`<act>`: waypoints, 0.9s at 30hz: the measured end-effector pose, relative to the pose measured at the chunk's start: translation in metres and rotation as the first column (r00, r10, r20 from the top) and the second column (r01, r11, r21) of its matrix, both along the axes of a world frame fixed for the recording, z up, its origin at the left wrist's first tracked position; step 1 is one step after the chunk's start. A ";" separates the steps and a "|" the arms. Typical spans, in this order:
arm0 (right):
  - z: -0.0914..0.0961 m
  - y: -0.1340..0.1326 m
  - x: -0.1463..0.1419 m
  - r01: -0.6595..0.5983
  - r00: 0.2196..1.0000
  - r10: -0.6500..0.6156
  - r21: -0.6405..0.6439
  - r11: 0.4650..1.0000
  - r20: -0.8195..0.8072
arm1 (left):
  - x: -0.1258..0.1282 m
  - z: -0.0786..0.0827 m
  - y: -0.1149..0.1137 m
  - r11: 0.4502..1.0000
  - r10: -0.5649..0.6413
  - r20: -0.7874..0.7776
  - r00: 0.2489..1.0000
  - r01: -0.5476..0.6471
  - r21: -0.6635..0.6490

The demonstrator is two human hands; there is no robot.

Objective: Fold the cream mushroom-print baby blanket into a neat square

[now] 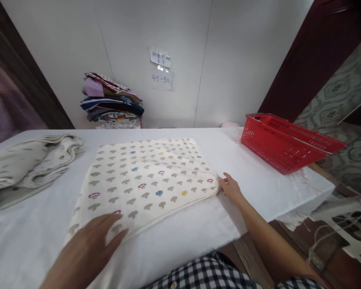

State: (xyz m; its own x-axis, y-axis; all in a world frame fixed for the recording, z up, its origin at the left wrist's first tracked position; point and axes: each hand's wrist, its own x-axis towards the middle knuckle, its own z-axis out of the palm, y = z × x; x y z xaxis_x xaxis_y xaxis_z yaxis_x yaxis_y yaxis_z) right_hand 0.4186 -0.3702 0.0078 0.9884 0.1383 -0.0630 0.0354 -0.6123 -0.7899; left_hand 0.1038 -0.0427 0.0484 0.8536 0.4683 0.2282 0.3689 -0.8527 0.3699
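A cream cloth printed with small mushrooms, mostly grey-brown with a few coloured ones, lies spread in layers on the white-covered table. My left hand rests on its near left part, fingers stretched out and thumb apart. At the cloth's right corner, my right hand has its fingers closed on the edge, and the fabric there is drawn into soft creases. The undersides of both hands are hidden.
A bundled patterned cloth lies at the left. Folded fabrics are stacked against the back wall. A red plastic basket stands at the right end of the table. Beyond the right edge is a white plastic stool.
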 end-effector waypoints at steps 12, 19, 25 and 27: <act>0.013 0.005 -0.014 0.063 0.942 0.089 0.430 0.901 -0.324 | 0.211 0.006 -0.149 0.831 -0.509 -0.029 0.860 0.482 -0.277; 0.005 0.010 -0.011 0.045 0.965 0.100 0.529 0.847 -0.241 | 0.257 -0.010 -0.178 0.849 -0.435 -0.101 0.895 0.370 -0.376; -0.009 0.016 -0.012 0.034 0.991 0.041 0.552 0.833 -0.124 | 0.266 -0.021 -0.171 0.790 -0.453 -0.107 0.885 0.343 -0.507; -0.010 0.015 -0.012 0.033 0.992 0.041 0.552 0.833 -0.122 | 0.268 -0.023 -0.169 0.781 -0.449 -0.108 0.887 0.332 -0.529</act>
State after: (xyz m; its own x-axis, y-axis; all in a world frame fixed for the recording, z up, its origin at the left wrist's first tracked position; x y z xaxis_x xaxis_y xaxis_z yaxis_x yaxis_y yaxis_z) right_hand 0.4066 -0.3556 -0.0025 0.9769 0.1910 -0.0958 -0.0831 -0.0736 -0.9938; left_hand 0.3719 -0.2119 0.0257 0.9858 0.0813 -0.1472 0.1633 -0.6718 0.7225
